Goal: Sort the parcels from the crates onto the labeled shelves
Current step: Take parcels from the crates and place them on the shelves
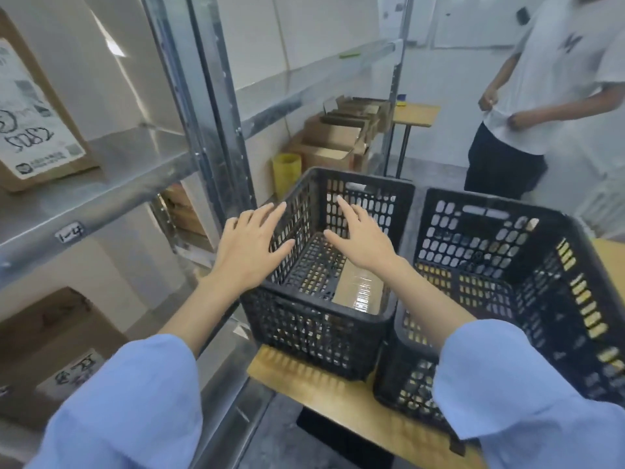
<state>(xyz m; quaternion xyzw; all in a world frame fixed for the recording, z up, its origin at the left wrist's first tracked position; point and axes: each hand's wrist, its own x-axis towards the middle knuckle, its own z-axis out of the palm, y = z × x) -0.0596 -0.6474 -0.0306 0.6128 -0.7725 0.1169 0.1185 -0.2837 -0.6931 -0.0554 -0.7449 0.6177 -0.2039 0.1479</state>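
A cardboard parcel (37, 123) with a scrawled white label stands on the steel shelf (135, 164), just above the tag (70, 234) on the shelf lip, presumably sorted there by number. More brown boxes sit on the shelf below.

The left hand (250, 245) hovers at the left crate (324, 292), fingers spread flat and holding nothing. The right hand (362, 238) hangs over the crate's opening, equally open and empty, likely reaching down. Low in that crate lies a box (360, 287), plain cardboard sealed with glossy tape, the next parcel to lift.

Both crates are black perforated plastic, rigid and lattice-walled. The right crate (514, 272) looks empty. They rest side by side on a wooden table (338, 394), close to the shelves to keep carries short.
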